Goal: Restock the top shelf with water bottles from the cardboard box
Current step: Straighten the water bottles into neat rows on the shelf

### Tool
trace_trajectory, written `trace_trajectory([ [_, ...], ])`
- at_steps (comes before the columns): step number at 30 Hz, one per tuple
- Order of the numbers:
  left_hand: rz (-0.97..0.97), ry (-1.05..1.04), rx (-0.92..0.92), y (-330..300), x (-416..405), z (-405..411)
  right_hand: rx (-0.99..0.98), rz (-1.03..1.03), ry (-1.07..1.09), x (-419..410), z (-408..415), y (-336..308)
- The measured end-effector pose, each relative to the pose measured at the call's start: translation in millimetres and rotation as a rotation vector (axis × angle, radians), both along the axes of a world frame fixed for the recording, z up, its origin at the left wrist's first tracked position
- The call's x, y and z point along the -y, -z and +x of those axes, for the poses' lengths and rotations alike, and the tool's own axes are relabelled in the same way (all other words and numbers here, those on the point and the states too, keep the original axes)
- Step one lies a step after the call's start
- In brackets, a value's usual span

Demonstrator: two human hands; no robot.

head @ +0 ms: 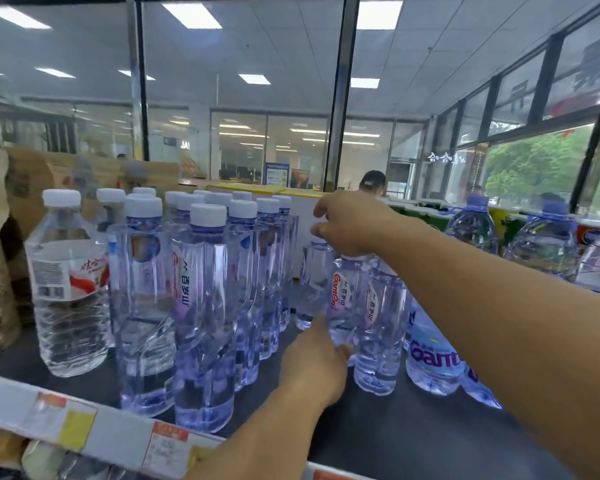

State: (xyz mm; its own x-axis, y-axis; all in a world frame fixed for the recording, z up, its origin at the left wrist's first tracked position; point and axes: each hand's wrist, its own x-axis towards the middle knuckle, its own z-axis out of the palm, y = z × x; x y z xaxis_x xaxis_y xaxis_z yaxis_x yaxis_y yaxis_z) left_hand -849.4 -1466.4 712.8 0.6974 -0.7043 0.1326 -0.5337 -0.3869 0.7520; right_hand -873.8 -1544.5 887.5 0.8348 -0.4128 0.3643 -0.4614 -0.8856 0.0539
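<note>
Left hand [312, 365] pinches one bottle [342, 299] base; at 12 o'clock, right hand [350, 223] grips three bottle tops

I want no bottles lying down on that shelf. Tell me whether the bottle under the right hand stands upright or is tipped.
Upright. The bottle stands on its base on the shelf, label vertical; the right hand grips its top and the left hand touches it low down.

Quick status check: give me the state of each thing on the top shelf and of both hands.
Right hand: on the caps of the short bottles.
Left hand: touches a short bottle low down.
Short bottles: upright.
Tall bottles: upright, capped, in rows.
Red-label bottle: upright, capped.
Top shelf: front right bare.
</note>
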Motion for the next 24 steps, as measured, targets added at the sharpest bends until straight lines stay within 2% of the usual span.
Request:
trace_trajectory([
  [6, -0.072, 0.054, -0.045, 4.2, 3.5, 5.5, -0.261, 0.020, 0.099, 26.2, 46.3, 9.2],
  [12, -0.201, 0.072, -0.082, -4.1, 2.3, 4.1, -0.217, 0.042, 0.050, 28.6, 50.9, 6.0],
  [17, -0.172, 0.006, -0.005, -5.7, -13.7, -7.8, -0.252, 0.050, -0.038, 18.2, 39.1, 1.3],
  [24, -0.125, -0.002, -0.078, -8.7, -34.2, -15.0, -0.313, 0.003, -0.035, 14.0, 13.4, -10.4],
])
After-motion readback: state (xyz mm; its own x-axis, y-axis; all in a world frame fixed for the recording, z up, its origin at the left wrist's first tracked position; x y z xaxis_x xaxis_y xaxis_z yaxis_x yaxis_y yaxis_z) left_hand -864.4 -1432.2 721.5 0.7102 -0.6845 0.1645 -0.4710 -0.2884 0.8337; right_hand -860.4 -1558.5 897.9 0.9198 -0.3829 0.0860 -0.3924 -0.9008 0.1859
